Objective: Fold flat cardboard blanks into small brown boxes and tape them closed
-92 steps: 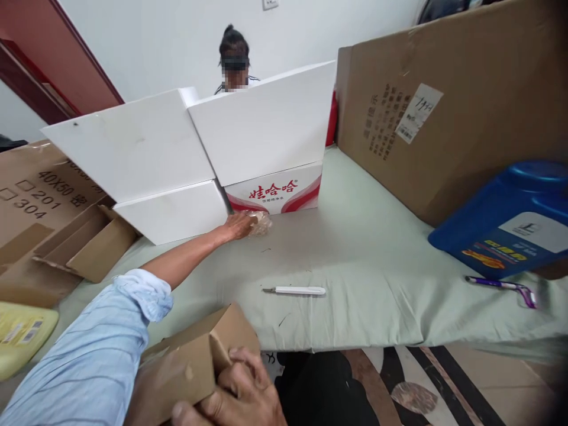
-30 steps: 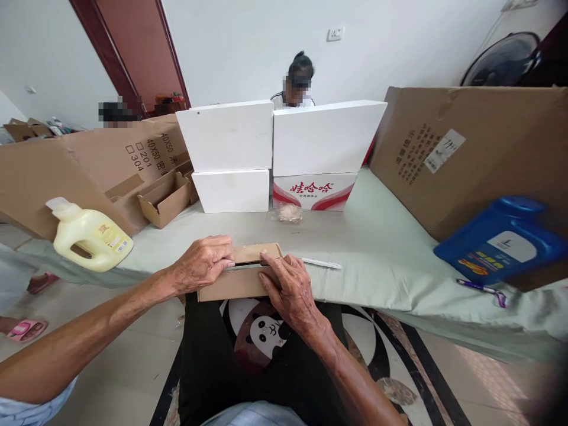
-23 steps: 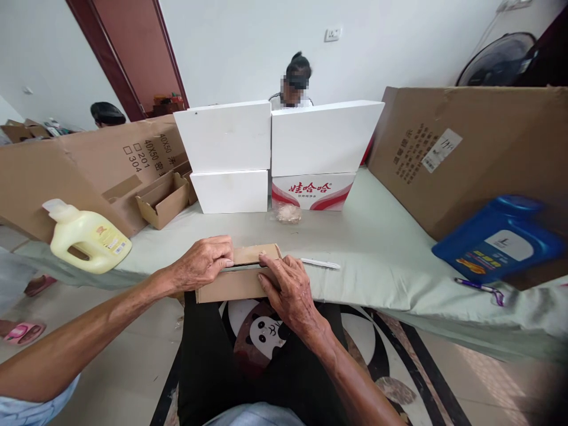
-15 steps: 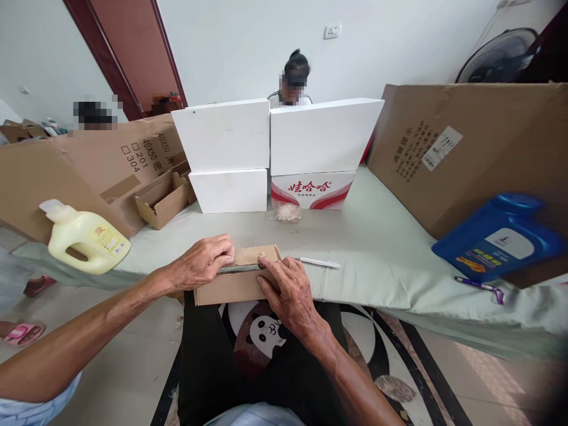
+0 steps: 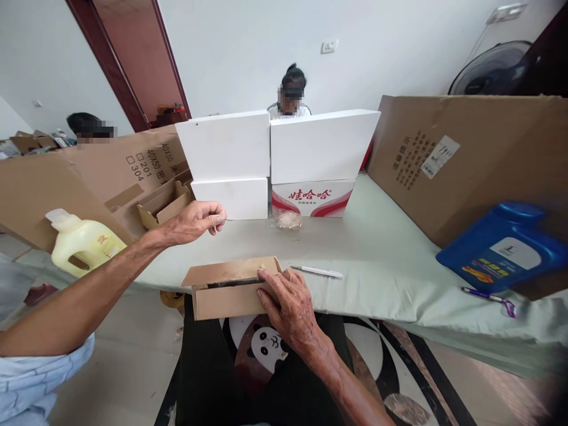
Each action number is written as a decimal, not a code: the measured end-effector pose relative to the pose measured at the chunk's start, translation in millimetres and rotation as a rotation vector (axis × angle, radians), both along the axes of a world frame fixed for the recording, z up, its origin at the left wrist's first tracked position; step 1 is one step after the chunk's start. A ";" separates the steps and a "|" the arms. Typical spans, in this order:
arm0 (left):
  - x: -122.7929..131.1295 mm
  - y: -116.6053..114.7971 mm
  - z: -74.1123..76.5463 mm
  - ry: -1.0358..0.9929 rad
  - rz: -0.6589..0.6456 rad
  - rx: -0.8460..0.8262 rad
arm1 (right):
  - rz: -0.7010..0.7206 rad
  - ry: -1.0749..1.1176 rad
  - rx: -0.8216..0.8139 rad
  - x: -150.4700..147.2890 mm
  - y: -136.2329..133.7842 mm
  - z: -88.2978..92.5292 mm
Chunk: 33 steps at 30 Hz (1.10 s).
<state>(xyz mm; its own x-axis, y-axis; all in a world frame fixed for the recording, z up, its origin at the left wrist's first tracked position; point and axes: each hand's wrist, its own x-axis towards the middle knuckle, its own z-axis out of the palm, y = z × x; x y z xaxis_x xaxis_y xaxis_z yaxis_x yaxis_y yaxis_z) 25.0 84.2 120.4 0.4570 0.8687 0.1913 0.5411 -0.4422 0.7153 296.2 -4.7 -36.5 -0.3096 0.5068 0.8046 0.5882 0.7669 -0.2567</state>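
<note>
A small brown cardboard box (image 5: 226, 293) sits at the near edge of the green-covered table (image 5: 377, 248), its lid flaps folded down. My right hand (image 5: 286, 302) grips the box's right end, fingers curled over the top flap. My left hand (image 5: 195, 219) is lifted off the box and hovers above the table to the left, fingers loosely curled with nothing visible in them. A white pen-like knife (image 5: 317, 271) lies just right of the box. A small clear bag (image 5: 288, 220) rests further back.
White foam boxes (image 5: 275, 154) and a red-and-white carton (image 5: 310, 198) stand at the back, a person seated behind them. Big cardboard sheets flank both sides. An open small carton (image 5: 164, 204) and a yellow bottle (image 5: 82, 242) are left; a blue jug (image 5: 501, 245) and purple razor (image 5: 490, 297) right.
My left hand has let go of the box and risen up and to the left. My right hand stays on the box. The view has tilted slightly.
</note>
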 end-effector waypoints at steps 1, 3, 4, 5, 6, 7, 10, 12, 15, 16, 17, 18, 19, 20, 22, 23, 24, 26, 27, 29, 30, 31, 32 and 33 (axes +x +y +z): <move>1.1 8.7 3.6 -0.026 0.001 -0.048 | -0.002 0.006 0.005 0.5 -0.3 -0.1; 6.6 17.7 5.2 -0.041 -0.007 -0.115 | -0.002 0.028 0.019 1.8 -1.2 -0.8; 10.6 17.0 3.2 -0.020 -0.017 -0.127 | 0.000 0.039 0.022 2.5 -2.1 -1.5; 15.0 12.9 -0.1 0.022 -0.030 -0.121 | 0.002 0.046 0.020 3.2 -3.2 -2.2; 19.5 5.5 -4.3 0.082 -0.044 -0.101 | 0.004 0.049 0.014 3.9 -4.3 -3.0; 23.6 -4.2 -8.6 0.151 -0.062 -0.070 | 0.005 0.048 0.005 4.5 -5.4 -3.6; 32.1 -38.4 -19.2 0.322 -0.116 0.017 | 0.001 0.048 -0.017 4.9 -6.7 -4.9; 33.5 -56.2 -24.5 0.353 -0.139 0.024 | 0.000 0.054 -0.024 3.6 -5.5 -5.1; 31.6 -68.2 -32.6 0.343 -0.154 0.034 | 0.008 0.053 -0.021 0.5 -2.9 -5.0; 31.0 -69.1 -35.3 0.339 -0.161 0.053 | 0.009 0.052 -0.018 -0.4 -2.2 -5.0; 30.8 -69.2 -37.8 0.338 -0.167 0.077 | 0.006 0.051 -0.013 -1.2 -1.6 -5.1; 31.2 -68.9 -40.0 0.338 -0.176 0.099 | 0.002 0.050 -0.006 -1.7 -1.3 -5.2; 32.0 -68.6 -41.8 0.338 -0.186 0.120 | -0.003 0.049 -0.002 -1.9 -1.1 -5.3; 33.3 -68.5 -43.1 0.340 -0.199 0.136 | -0.007 0.047 0.001 -2.0 -1.0 -5.4; 35.9 -68.8 -44.6 0.353 -0.221 0.151 | -0.009 0.041 0.000 -1.7 -1.3 -5.3; 36.7 -69.0 -44.9 0.359 -0.226 0.150 | -0.007 0.039 0.001 -1.5 -1.5 -5.1; 36.7 -68.8 -45.0 0.358 -0.225 0.143 | -0.006 0.038 0.003 -1.3 -1.8 -4.9; 33.9 -66.6 -44.4 0.321 -0.203 0.106 | -0.004 0.043 0.018 -0.6 -2.8 -4.6; 31.0 -64.4 -43.8 0.287 -0.182 0.084 | -0.002 0.050 0.028 0.0 -3.6 -4.8; 23.5 -58.3 -42.5 0.223 -0.114 0.036 | 0.008 0.065 0.040 1.8 -6.2 -6.5; 19.5 -55.1 -41.8 0.198 -0.067 0.016 | 0.016 0.073 0.047 3.0 -8.0 -8.1; 16.0 -52.3 -41.1 0.181 -0.020 -0.003 | 0.024 0.080 0.052 4.3 -10.1 -10.1; 13.3 -50.4 -40.5 0.169 0.020 -0.021 | 0.030 0.086 0.057 5.7 -12.6 -12.5; 11.7 -49.6 -40.0 0.164 0.049 -0.037 | 0.034 0.092 0.064 7.1 -15.3 -15.0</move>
<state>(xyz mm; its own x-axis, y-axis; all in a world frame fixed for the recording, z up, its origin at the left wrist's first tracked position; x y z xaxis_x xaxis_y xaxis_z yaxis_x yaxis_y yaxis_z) 36.7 34.6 80.4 0.4361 0.8958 0.0853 0.6720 -0.3872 0.6312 303.2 -20.0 -51.5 -0.2492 0.4441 0.8606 0.5380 0.8024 -0.2582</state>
